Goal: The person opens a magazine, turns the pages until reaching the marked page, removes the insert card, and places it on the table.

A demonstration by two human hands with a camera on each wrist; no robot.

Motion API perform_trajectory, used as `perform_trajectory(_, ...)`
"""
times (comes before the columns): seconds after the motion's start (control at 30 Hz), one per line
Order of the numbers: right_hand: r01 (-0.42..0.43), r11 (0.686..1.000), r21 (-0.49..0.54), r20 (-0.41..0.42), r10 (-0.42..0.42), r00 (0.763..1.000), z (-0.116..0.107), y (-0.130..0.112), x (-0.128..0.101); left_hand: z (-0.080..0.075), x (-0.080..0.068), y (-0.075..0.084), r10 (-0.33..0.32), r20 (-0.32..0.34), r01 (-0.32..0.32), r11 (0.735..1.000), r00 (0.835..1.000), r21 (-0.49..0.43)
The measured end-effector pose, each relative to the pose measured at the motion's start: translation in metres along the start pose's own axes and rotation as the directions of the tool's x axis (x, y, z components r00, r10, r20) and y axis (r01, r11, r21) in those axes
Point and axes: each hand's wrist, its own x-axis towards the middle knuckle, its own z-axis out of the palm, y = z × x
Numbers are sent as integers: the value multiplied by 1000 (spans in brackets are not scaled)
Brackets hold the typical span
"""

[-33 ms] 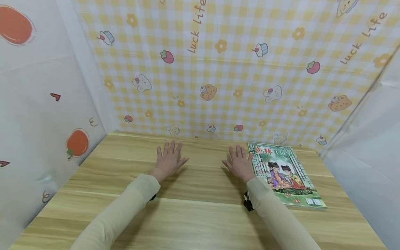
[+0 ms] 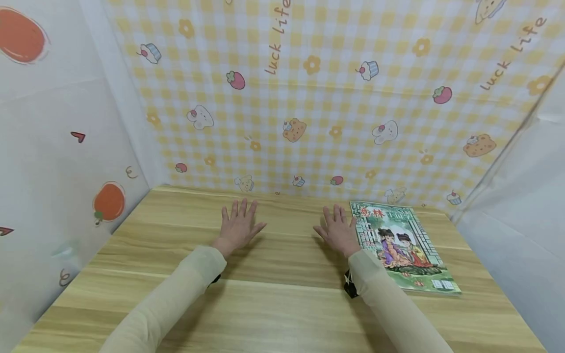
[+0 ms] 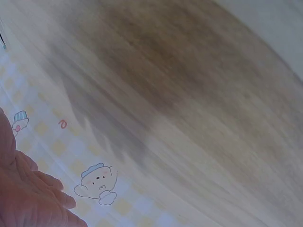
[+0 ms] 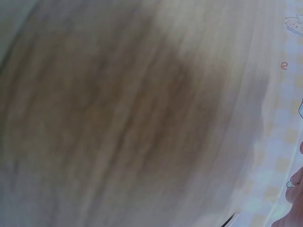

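Both hands reach forward over the wooden table (image 2: 282, 304) with fingers straight and spread, palms down. My left hand (image 2: 238, 226) holds nothing; in the left wrist view that hand (image 3: 28, 194) shows at the lower left, apart from the tabletop where a shadow falls. Just left of a magazine (image 2: 408, 250) is my right hand (image 2: 339, 231), also holding nothing. Its fingers (image 4: 294, 191) only partly enter the right wrist view at the right edge. The magazine lies flat, with a green cover picturing two dark-haired cartoon figures; the right sleeve hides part of its left edge.
Behind the table rises a yellow-and-white checked cloth (image 2: 273, 103) printed with cartoon animals, cupcakes and strawberries. A white printed sheet (image 2: 57, 162) borders the left side, and a plain pale sheet (image 2: 516, 196) the right. A small black device (image 2: 351, 285) sits under the right wrist.
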Motion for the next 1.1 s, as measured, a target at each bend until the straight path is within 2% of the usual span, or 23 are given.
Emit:
perform_trajectory(0.43,0,999,-32,4,0,1000,2,4,1,1,-1,-1,-4,7,4,1000,1000,-18)
perform_trajectory(0.67,28,1000,0,3,-28,1000,-6,8,-3,1,0,1,4,28,-4,1000,1000,-14)
perform_trajectory(0.9,79,994,73,-23,-77,997,-20,33,-22,9,0,12,61,34,-60,998,998,-35)
perform_trajectory(1.1,197,972,127,-40,-194,980,-43,79,-45,10,3,21,124,38,-123,992,992,-40)
